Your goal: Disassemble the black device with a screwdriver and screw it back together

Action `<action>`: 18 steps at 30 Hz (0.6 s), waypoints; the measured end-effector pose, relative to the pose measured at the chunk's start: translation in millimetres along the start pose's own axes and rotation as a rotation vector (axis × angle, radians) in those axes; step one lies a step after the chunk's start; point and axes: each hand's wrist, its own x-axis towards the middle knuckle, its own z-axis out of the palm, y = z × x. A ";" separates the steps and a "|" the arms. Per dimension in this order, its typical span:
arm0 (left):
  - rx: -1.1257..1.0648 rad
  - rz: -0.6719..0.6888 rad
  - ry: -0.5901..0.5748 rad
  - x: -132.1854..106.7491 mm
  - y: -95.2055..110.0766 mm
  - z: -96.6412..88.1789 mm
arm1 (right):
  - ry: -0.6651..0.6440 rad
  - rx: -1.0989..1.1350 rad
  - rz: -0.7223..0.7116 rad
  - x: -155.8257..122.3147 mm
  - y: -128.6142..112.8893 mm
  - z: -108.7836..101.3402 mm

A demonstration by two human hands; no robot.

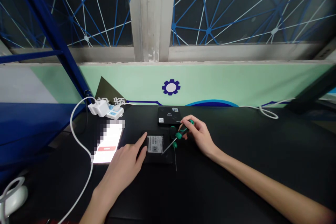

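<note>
My left hand (123, 166) rests with its fingertips on a flat black device (157, 155), beside the device's white label (155, 144). It holds nothing. My right hand (198, 134) grips a green-and-black screwdriver (181, 132), whose thin shaft slants down-left to the label's right edge. A second thin shaft with a green collar (175, 157) stands out below the grip, and I cannot tell whether it belongs to a separate tool. Just behind my fingers lies a black box (168, 116) with a small QR label.
The black tabletop (236, 154) carries a smartphone (107, 143) with a lit, pixelated screen to the left. Behind it are a power strip (114, 112) and white charger (98, 107). A white cable (78, 140) loops down the left side, and a white object (14, 199) sits bottom left.
</note>
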 end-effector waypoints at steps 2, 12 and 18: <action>-0.014 0.002 0.006 -0.3 0.0 -0.1 | 0.020 -0.023 -0.031 0.5 0.6 -1.2; -0.099 -0.040 -0.005 2.7 -2.6 2.6 | 0.115 0.017 -0.064 5.1 4.9 -5.8; -0.075 -0.038 0.128 6.1 -9.1 1.7 | 0.119 0.029 -0.070 3.7 0.4 -3.3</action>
